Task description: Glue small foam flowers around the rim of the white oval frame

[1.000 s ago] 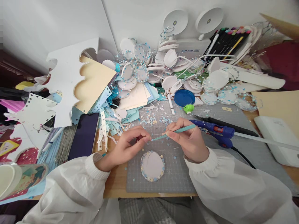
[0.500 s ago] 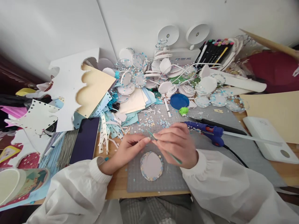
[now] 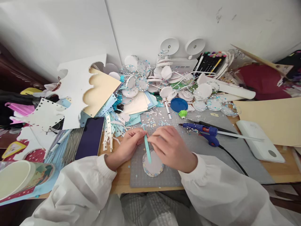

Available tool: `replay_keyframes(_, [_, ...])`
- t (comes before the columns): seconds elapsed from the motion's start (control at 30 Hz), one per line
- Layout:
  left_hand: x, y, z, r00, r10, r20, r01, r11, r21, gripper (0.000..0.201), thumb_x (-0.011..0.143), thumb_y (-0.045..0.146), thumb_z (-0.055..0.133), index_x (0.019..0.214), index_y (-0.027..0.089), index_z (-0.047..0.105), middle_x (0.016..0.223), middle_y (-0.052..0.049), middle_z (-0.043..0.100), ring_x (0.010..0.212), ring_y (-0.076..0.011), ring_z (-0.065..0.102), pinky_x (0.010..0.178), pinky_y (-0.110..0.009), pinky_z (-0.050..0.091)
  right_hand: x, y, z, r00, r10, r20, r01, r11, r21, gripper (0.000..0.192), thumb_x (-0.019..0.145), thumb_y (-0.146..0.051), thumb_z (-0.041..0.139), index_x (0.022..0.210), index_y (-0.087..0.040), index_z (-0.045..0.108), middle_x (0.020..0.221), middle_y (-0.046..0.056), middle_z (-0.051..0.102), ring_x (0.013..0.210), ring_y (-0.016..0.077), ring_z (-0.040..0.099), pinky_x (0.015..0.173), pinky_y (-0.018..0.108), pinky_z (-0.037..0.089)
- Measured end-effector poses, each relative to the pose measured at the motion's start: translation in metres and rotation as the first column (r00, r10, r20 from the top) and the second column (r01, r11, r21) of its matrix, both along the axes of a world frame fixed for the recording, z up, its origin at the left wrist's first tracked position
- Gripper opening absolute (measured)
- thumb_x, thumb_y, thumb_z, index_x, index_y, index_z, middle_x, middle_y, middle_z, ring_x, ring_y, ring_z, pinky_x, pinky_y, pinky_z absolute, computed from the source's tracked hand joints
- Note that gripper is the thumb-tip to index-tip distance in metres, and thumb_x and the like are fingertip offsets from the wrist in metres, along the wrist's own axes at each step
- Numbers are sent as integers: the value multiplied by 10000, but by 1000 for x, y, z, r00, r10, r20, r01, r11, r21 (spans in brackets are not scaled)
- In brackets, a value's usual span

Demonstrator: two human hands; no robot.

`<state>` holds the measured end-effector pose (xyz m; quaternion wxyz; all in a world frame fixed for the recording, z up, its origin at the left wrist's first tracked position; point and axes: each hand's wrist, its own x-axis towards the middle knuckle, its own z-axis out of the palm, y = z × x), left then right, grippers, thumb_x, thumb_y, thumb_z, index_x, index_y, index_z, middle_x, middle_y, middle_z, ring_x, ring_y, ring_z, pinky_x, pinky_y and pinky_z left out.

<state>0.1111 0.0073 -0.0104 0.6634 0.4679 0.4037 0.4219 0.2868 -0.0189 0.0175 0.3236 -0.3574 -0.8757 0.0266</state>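
Note:
My left hand (image 3: 128,145) and my right hand (image 3: 170,147) meet over a grey cutting mat (image 3: 188,157). Both pinch a thin teal stick-like tool (image 3: 147,147) that stands nearly upright between the fingertips. Just below it lies a white oval paper disc (image 3: 154,164) with small blue and yellow stars around its rim; the tool's lower end overlaps it. Both arms wear white sleeves.
A blue glue gun (image 3: 202,130) lies right of my hands. A dark phone (image 3: 90,138) rests to the left, a white box (image 3: 260,144) to the right. Behind are a blue lid (image 3: 179,104), a green punch (image 3: 182,113), star confetti, many decorated discs, paper scraps and markers (image 3: 210,61).
The right hand turned the teal tool from lying sideways to standing nearly upright and moved left toward the left hand. The left fingers now also touch it. The camera view tilted upward.

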Motion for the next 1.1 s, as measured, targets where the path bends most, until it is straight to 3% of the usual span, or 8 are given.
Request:
replay_keyframes(0.1, [-1,2,2,1000,8,-4,-8,1000,-25,319,789,323,583,533,157,489,516,39,336,497,-90,317,491,-234,280,18,-12,0,985,-170,-38,163,975,-148,59,852,-241,571,869,-204,528,755,27,579,719,180,522,702,351,377])
replay_keyframes(0.17, [-2,2,5,1000,2,-26,-3,1000,-13,317,774,306,554,505,159,476,522,23,375,509,-100,346,495,-241,285,31,-22,-5,975,-221,6,215,942,-258,211,848,-301,590,700,-212,469,596,-28,484,594,143,463,654,328,337])
replay_keyframes(0.33, [-4,2,9,994,-44,-103,50,998,49,308,775,291,513,497,161,490,529,10,425,517,-107,370,494,-246,289,37,-44,-24,991,-133,-4,115,866,-487,308,859,-260,577,595,-207,428,513,-50,475,543,119,470,623,291,355])
replay_keyframes(0.67, [-6,0,12,971,-124,-206,141,987,70,294,741,287,515,477,166,468,506,17,388,522,-115,353,491,-246,274,37,-37,-25,962,-249,-108,173,868,-466,327,897,-236,507,596,-209,384,547,-34,454,558,130,452,623,299,362])
replay_keyframes(0.8, [-7,1,12,964,-162,-213,176,983,45,297,735,309,520,478,166,480,494,17,390,514,-115,350,488,-248,265,63,-59,-27,866,-445,-228,330,851,-409,180,884,-212,518,710,-218,474,650,-10,487,626,150,471,616,295,362])
replay_keyframes(0.87, [-8,1,12,962,-173,-213,185,982,36,297,728,313,525,476,167,466,492,22,377,515,-111,337,494,-245,264,80,-71,-31,757,-598,-263,514,794,-325,149,858,-224,548,728,-218,476,666,-9,449,634,159,447,619,302,348])
replay_keyframes(1.0, [-10,2,12,954,-198,-226,209,977,29,309,729,300,535,475,164,422,493,36,340,521,-100,305,506,-237,253,112,-72,-44,474,-832,-288,846,521,-112,298,744,-354,650,946,-186,510,843,44,474,715,199,453,719,375,391])
replay_keyframes(1.1, [-10,2,11,954,-208,-217,222,974,38,320,733,292,533,473,162,399,491,41,343,518,-93,300,512,-235,247,126,-57,-54,498,-852,-161,864,503,10,473,735,-438,614,1081,-131,512,930,109,517,779,251,484,805,491,401])
